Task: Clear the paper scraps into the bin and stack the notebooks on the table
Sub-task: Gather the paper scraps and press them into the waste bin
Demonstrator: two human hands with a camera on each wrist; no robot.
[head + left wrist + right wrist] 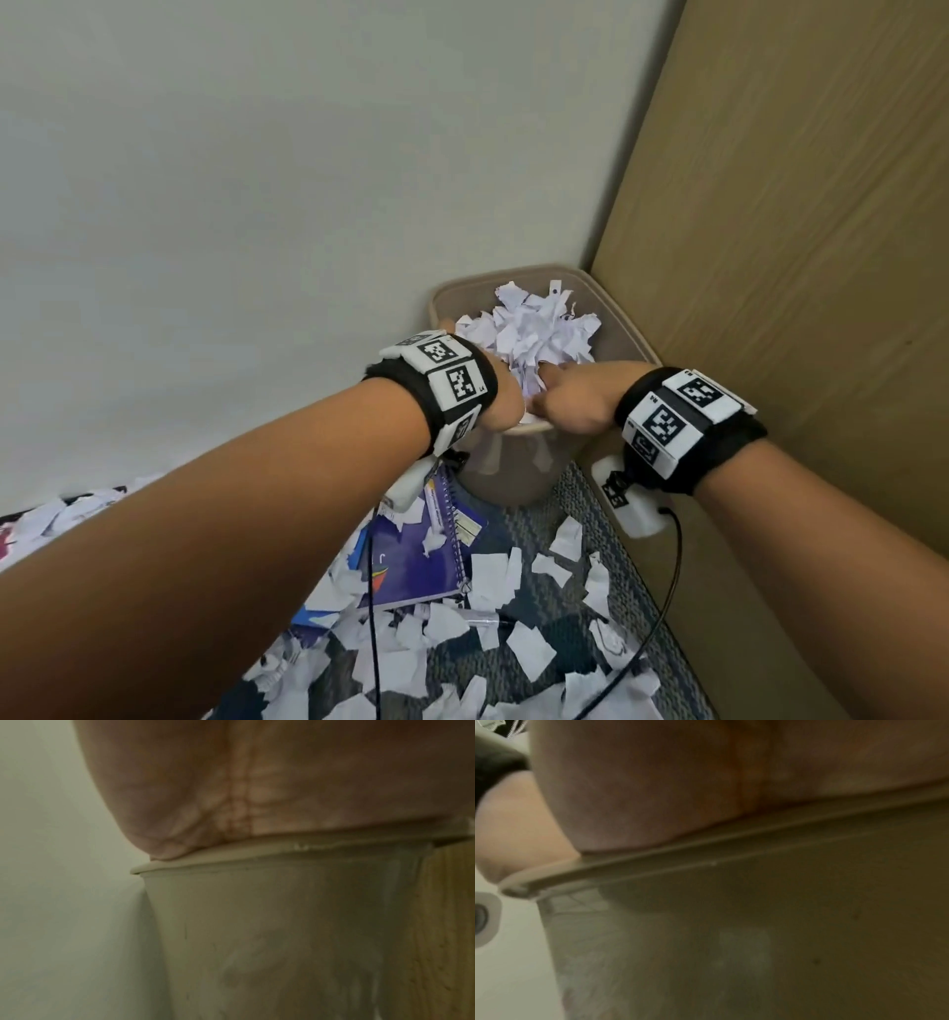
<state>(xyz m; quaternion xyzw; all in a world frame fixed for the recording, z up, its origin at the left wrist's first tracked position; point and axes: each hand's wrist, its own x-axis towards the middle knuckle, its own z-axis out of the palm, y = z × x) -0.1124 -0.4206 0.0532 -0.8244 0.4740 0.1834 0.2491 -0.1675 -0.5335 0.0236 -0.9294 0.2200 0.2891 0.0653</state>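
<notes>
A beige bin (pixel 452 300) stands in the corner, heaped with white paper scraps (pixel 534 329). My left hand (pixel 506 406) and right hand (pixel 570 398) meet over its near rim, side by side and touching the heap. The fingers of both are buried in the scraps or hidden behind the hands. In the left wrist view my left palm (pixel 257 780) rests on the bin's rim (pixel 257 858). My right palm (pixel 706 780) rests on that rim (pixel 706 854) in the right wrist view. A purple spiral notebook (pixel 411 565) lies on the floor under my left forearm, with scraps on it.
Several loose scraps (pixel 529 647) litter the patterned carpet (pixel 560 596) in front of the bin. A wooden panel (pixel 796 257) closes the right side and a white wall (pixel 257 205) the left. A black cable (pixel 662 591) hangs from my right wrist. A blue book edge (pixel 308 616) shows under scraps.
</notes>
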